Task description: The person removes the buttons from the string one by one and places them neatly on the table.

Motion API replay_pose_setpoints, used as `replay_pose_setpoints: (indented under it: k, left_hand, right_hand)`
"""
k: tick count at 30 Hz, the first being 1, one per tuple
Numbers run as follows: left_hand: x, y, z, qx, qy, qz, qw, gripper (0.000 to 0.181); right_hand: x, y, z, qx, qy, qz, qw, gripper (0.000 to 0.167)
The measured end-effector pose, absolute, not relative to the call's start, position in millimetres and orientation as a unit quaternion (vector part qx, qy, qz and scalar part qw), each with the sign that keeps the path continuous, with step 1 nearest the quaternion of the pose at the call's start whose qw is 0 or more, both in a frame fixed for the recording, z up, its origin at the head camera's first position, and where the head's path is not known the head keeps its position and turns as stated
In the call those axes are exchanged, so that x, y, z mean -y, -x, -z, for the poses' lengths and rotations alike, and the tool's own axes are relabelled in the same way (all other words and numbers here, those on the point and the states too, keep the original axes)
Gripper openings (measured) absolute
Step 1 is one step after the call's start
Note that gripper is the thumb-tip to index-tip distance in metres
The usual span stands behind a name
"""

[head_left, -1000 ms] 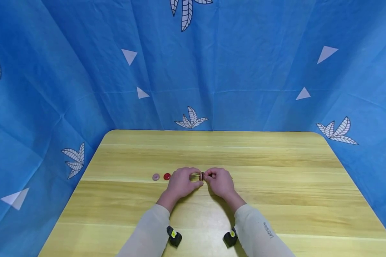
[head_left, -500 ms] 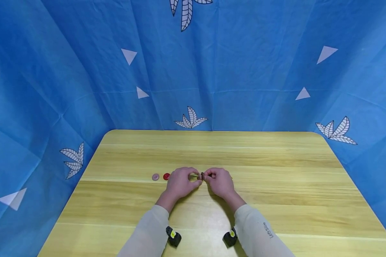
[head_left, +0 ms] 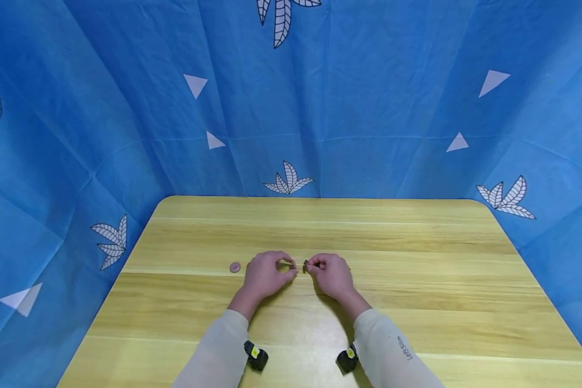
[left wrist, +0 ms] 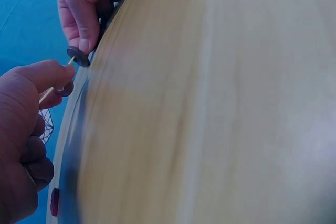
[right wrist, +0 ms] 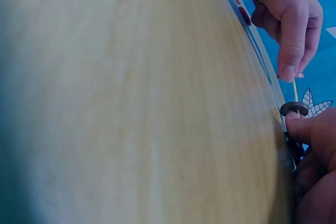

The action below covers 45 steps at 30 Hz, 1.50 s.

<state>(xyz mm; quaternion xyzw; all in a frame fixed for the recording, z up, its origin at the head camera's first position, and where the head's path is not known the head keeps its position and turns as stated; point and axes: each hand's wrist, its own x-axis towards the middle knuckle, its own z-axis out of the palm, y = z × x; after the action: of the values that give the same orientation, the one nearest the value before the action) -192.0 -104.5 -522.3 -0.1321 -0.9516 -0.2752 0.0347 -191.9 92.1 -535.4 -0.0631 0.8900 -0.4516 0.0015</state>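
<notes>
My left hand (head_left: 263, 274) pinches a small brownish button (left wrist: 66, 89) between thumb and fingers. A thin yellow cord (right wrist: 295, 90) runs straight from that hand to a dark brown round button (right wrist: 294, 108), passing through it. My right hand (head_left: 333, 275) pinches beside this dark button, thumb against its face. Both hands are just above the table, a small gap between them. A dark thing under the right fingers is mostly hidden. Left of my left hand lies a pink button (head_left: 235, 267); a red button (left wrist: 54, 202) is nearly covered by that hand in the head view.
The wooden table (head_left: 417, 280) reaches far to both sides, its back edge against a blue patterned curtain (head_left: 378, 108). A black wrist camera (head_left: 256, 356) sits under the left sleeve and another black camera (head_left: 347, 360) under the right.
My left hand has moved left, away from the right one, taking its button along the cord and covering most of the red button. The right hand has stayed put.
</notes>
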Motion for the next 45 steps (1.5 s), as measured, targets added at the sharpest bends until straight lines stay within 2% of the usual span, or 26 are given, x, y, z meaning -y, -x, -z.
replay_pose_setpoints:
  k: [11,18,45]
  left_hand:
    - [115.8,192.1,518.0,0.950,0.108,0.288,0.047,0.013]
    - [120.7,191.8,516.5,0.958,0.059,0.276,0.050,0.013]
    - [159.4,188.5,513.5,0.935,0.041,0.349,0.055,0.017]
  right_hand:
    - [-91.8,191.9,535.3,-0.894,0.065,0.443,-0.011,0.010]
    - [-91.7,192.3,535.1,-0.893,0.060,0.447,-0.006,0.011]
    - [-91.0,191.2,534.8,-0.894,0.056,0.445,-0.001,0.010]
